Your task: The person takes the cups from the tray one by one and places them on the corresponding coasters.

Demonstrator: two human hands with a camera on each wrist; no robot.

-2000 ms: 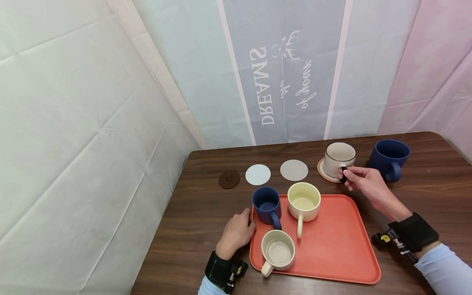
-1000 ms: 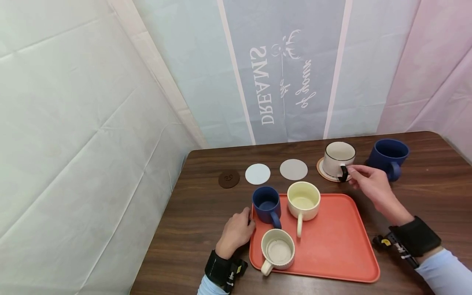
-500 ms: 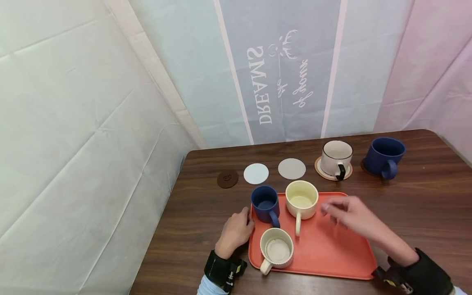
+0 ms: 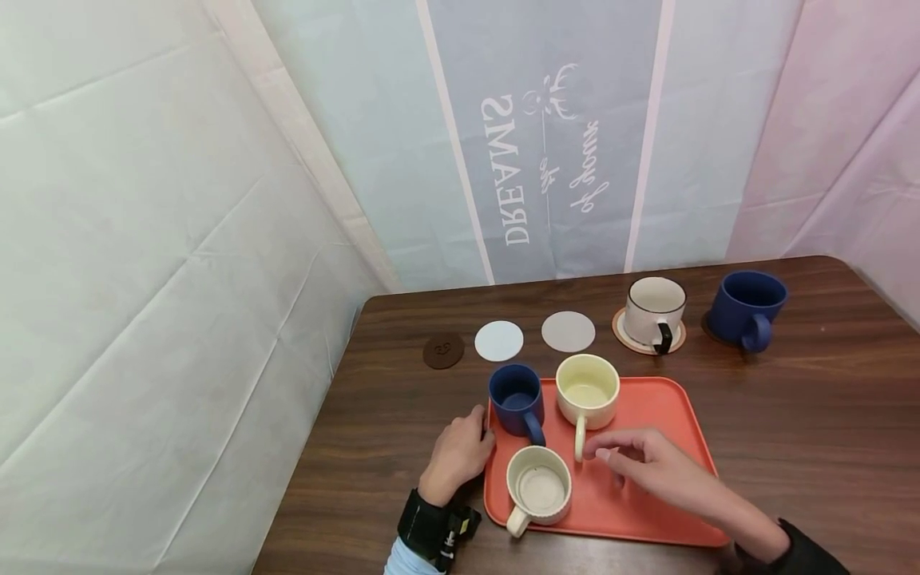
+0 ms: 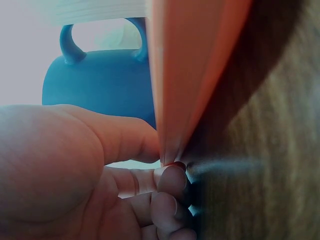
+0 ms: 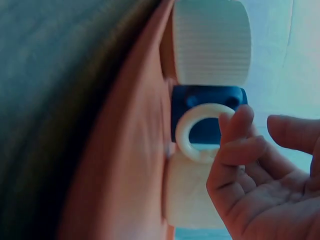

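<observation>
My left hand (image 4: pixel 460 454) grips the left rim of the red tray (image 4: pixel 611 519); in the left wrist view the thumb (image 5: pixel 135 137) lies over the rim and the fingers are beneath it. On the tray stand a small blue mug (image 4: pixel 516 399), a pale yellow mug (image 4: pixel 588 395) and a cream ribbed mug (image 4: pixel 539 483). Over the tray, my right hand (image 4: pixel 657 467) is beside the yellow mug's handle (image 4: pixel 580 439), fingers loosely bent and thumb apart. In the right wrist view the fingertips overlap the handle; contact is unclear.
Behind the tray lie a brown coaster (image 4: pixel 443 350), a white coaster (image 4: pixel 499 341) and a grey coaster (image 4: pixel 569 331). A white mug (image 4: pixel 652 307) with a black handle sits on a tan-edged coaster (image 4: pixel 621 337). To its right stands a larger blue mug (image 4: pixel 749 302). Cloth hangs behind the table.
My right hand has let go of the white mug's black handle and moved forward-left over the tray to the yellow mug's handle. The left hand stays on the tray rim.
</observation>
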